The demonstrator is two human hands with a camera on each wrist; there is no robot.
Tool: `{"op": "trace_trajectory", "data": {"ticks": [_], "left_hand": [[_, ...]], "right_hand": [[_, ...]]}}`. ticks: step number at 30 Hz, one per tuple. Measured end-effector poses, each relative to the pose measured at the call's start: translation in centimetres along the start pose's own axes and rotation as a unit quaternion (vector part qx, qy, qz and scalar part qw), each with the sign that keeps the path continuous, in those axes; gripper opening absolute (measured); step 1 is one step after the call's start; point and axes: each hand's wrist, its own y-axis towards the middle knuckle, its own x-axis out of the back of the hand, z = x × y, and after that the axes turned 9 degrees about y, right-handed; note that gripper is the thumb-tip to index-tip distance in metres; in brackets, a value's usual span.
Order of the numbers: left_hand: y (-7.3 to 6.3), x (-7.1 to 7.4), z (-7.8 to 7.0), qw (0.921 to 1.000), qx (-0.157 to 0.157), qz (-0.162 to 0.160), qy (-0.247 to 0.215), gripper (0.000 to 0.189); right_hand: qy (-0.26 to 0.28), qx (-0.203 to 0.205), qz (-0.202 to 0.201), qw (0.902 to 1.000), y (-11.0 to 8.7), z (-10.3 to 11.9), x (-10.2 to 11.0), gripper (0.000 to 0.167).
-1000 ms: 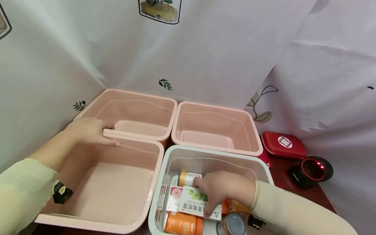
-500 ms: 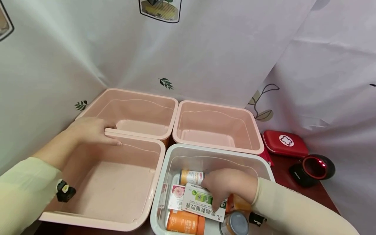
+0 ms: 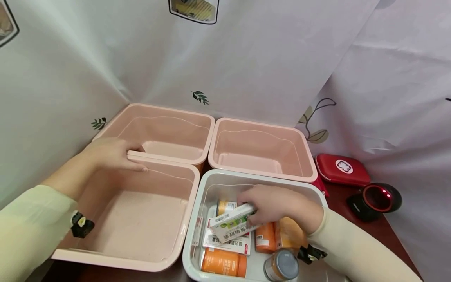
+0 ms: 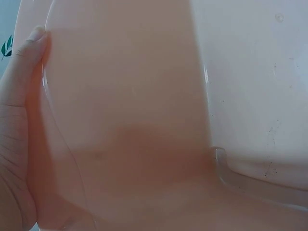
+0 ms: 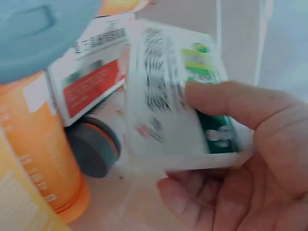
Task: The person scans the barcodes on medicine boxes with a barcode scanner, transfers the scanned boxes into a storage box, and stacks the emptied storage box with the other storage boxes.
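My right hand [image 3: 271, 203] pinches a white and green medicine box [image 3: 230, 226], tilted above the other packages in the grey bin [image 3: 188, 250]. In the right wrist view the thumb [image 5: 226, 98] lies across the printed face of the medicine box [image 5: 163, 86], fingers beneath. Under it lies a white and red box [image 3: 229, 246], partly covered. My left hand [image 3: 109, 156] grips the far rim of the front pink bin [image 3: 109, 265], thumb on the inner side. In the left wrist view that thumb [image 4: 24, 62] presses the wall of the pink bin [image 4: 125, 86].
Around the held box lie an orange bottle [image 3: 223, 262], another orange bottle [image 3: 265, 237], a grey-lidded jar [image 3: 282, 266] and a yellow-labelled bottle [image 3: 225, 206]. Two more pink bins [image 3: 169, 125] [image 3: 260, 145] stand behind. At right are a red first-aid case [image 3: 341, 169] and a black scanner-like device [image 3: 373, 201].
My right hand has lifted the medicine box off the packages and tilted it, uncovering more of the white and red box. My left hand stays on the pink bin's rim.
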Motion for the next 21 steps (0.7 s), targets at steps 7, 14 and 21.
{"op": "trace_trajectory", "data": {"ticks": [7,14,21], "left_hand": [[-0.1,0.2,-0.1,1.0,-0.002,-0.003,-0.004,0.067],[-0.3,0.2,0.0,1.0,0.003,-0.005,-0.006,0.068],[0.0,0.1,-0.2,0.9998,-0.003,-0.01,-0.014,0.064]], "right_hand": [[0.044,0.061,-0.075,0.9943,-0.2,-0.1,0.8,0.028],[0.131,0.08,-0.073,0.9854,-2.0,0.6,2.6,0.034],[0.208,0.116,-0.114,0.9644,-4.8,0.2,4.1,0.039]]}}
